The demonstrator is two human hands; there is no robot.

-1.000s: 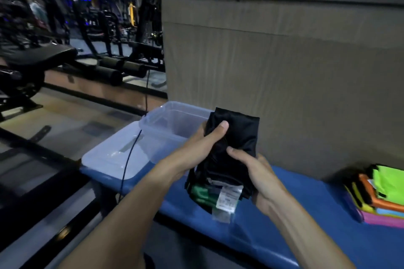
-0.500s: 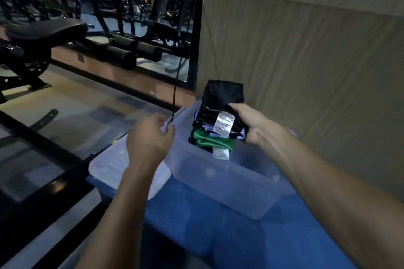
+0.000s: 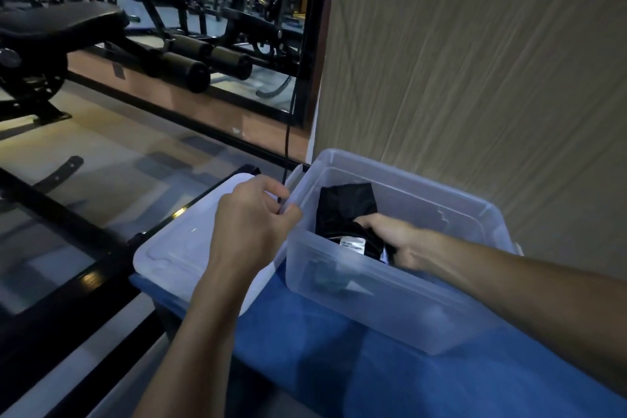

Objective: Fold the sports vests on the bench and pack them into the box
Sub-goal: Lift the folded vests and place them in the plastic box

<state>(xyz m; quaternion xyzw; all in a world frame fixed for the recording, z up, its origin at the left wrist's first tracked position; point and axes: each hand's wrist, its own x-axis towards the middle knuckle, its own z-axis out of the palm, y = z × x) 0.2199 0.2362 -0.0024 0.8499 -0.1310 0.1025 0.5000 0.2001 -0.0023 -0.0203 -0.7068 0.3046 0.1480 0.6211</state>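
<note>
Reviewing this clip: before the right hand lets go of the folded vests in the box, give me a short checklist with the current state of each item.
1. Vests inside the box: ok, below the rim.
2. Right hand grips the vests: ok.
3. Left hand steadies the box rim: ok, fingers curled on the near-left corner.
4. Box fully on the bench: ok.
5. Lid out of the way: ok, beside the box.
6. Vests flat on the bottom: cannot tell.

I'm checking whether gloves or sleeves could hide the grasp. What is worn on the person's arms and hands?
Nothing shows: the left hand and right hand are bare, with no gloves, rings, watch or wristband visible. Both forearms are bare to the frame edge; no sleeve shows.
</note>
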